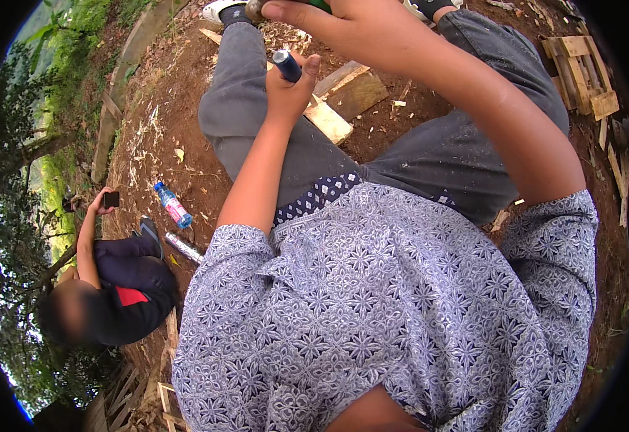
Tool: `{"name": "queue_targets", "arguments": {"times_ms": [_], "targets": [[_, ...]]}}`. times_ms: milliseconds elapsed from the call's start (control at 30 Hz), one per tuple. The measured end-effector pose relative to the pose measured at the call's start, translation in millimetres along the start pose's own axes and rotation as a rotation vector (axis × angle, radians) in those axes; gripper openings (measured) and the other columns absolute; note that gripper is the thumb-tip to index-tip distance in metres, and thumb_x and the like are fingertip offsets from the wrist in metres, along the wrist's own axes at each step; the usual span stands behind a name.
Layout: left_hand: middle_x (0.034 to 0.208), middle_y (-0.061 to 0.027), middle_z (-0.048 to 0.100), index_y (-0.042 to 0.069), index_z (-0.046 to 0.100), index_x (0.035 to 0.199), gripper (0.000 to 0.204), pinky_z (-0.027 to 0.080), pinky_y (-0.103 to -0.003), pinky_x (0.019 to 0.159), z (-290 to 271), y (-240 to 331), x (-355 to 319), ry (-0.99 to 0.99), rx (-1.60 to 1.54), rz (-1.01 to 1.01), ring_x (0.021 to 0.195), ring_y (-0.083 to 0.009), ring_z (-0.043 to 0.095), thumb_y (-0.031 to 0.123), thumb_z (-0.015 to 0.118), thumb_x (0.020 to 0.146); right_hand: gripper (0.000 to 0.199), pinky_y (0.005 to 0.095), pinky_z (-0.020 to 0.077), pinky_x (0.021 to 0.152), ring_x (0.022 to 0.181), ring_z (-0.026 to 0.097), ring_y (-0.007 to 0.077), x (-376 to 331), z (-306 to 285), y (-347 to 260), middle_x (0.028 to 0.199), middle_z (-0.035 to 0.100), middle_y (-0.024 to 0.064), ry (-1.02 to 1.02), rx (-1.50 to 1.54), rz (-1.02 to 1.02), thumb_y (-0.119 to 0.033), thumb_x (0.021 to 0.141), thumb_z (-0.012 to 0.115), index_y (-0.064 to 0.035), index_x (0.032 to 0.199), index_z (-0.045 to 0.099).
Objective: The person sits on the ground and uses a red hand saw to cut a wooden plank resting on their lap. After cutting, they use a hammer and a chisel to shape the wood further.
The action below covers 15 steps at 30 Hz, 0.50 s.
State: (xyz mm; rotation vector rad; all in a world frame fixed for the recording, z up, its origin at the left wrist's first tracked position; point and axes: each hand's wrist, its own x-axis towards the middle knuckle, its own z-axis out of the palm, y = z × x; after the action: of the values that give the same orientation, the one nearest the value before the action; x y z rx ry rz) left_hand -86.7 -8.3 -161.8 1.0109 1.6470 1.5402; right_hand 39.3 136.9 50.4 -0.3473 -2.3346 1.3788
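My left hand (285,90) is closed around the dark blue handle of a chisel (287,66). Its round metal cap points up, and the blade is out of sight below my fist. At the top edge, my right hand (354,32) is closed on a tool with a green part (319,4). A round, brownish end (254,10) shows beside that thumb; the picture's edge cuts off the rest, so its kind is unclear. Between my legs, near my left hand, lie a pale piece of wood (329,121) and a browner wood block (357,93).
Wood chips lie over the brown soil (206,155). To the left are a plastic bottle (174,205), a silver cylinder (183,247) and a seated person (131,288) holding up a phone (111,199). Nailed wooden slats (581,72) stand at the far right.
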Motion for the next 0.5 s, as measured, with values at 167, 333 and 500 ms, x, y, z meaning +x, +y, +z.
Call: {"name": "queue_targets", "arguments": {"times_ms": [167, 333, 500], "targets": [[0.072, -0.0018, 0.062, 0.002, 0.061, 0.09, 0.029, 0.046, -0.027, 0.062, 5, -8, 5, 0.069, -0.031, 0.092, 0.068, -0.0098, 0.059, 0.026, 0.075, 0.097, 0.054, 0.0504, 0.0526, 0.072, 0.073, 0.065, 0.0475, 10, -4, 16, 0.074, 0.066, 0.0298, -0.55, -0.374, 0.171, -0.047, 0.101, 0.056, 0.0029, 0.091, 0.073], [0.061, 0.001, 0.045, 0.012, 0.041, 0.079, 0.038, 0.034, -0.026, 0.042, -10, 6, 21, 0.255, -0.421, -0.161, 0.047, -0.0089, 0.044, 0.028, 0.066, 0.103, 0.048, 0.036, 0.0501, 0.075, 0.076, 0.061, 0.0162, -8, -10, 26, 0.079, 0.067, 0.0088, -0.248, 0.067, 0.362, -0.045, 0.105, 0.055, -0.0005, 0.103, 0.07], [0.059, 0.0024, 0.038, 0.012, 0.038, 0.084, 0.038, 0.031, -0.027, 0.041, -23, -4, 24, 0.578, -0.613, -0.307, 0.045, -0.0097, 0.039, 0.034, 0.06, 0.106, 0.047, 0.0279, 0.0405, 0.059, 0.064, 0.048, 0.0082, -21, -18, 53, 0.069, 0.052, -0.0042, -0.14, 0.278, 0.677, -0.05, 0.105, 0.054, -0.0075, 0.088, 0.066]]}}
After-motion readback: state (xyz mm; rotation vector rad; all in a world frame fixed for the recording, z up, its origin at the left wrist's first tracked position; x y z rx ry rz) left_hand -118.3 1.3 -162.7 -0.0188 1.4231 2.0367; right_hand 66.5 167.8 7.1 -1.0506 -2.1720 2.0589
